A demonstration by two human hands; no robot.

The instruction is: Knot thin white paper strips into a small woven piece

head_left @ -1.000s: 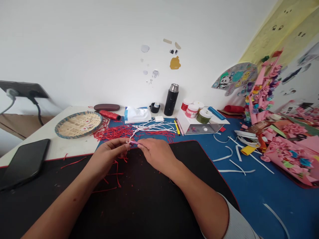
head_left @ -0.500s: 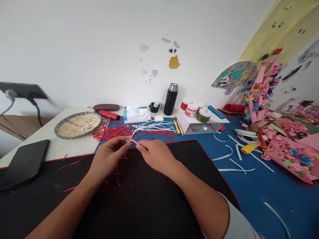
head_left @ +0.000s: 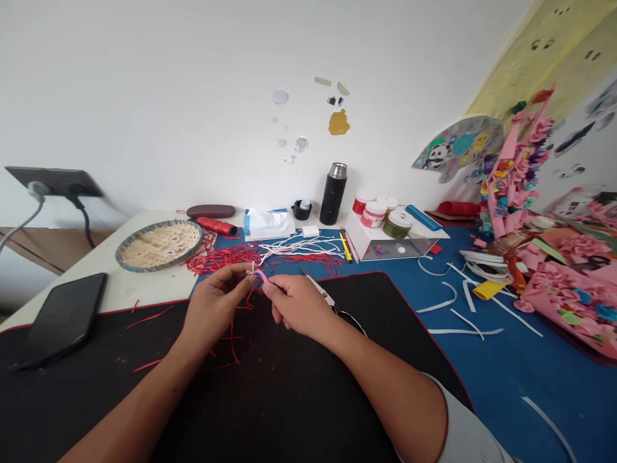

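A black desk mat (head_left: 270, 399) with a red edge fills the near side of the desk, and a blue mat (head_left: 486, 379) spreads from 12 to 4 o'clock around it. A white tabletop (head_left: 144, 286) shows at 10 o'clock. Pink paper crafts (head_left: 566, 302) are piled at 3 o'clock, with white paper strips (head_left: 482, 315) scattered before them. A black thermos (head_left: 333, 195) stands at 12 o'clock, and a woven bamboo tray (head_left: 159, 245) sits at 10 o'clock beside a black phone (head_left: 62, 319) at 9 o'clock.

Tangled red cords (head_left: 222, 260) and white cords (head_left: 299, 246) lie at 12 o'clock, just beyond the hands. The left hand (head_left: 214, 305) is closed, its thumb and forefinger pinching a small pink piece (head_left: 261, 276) tied with white cord. The right hand (head_left: 299, 307) is also closed, its fingertips gripping the same piece from the other side. That piece sits between the hands, above the mat's far edge. Scissors (head_left: 324, 293) lie just beside the right hand, at its 1 o'clock.
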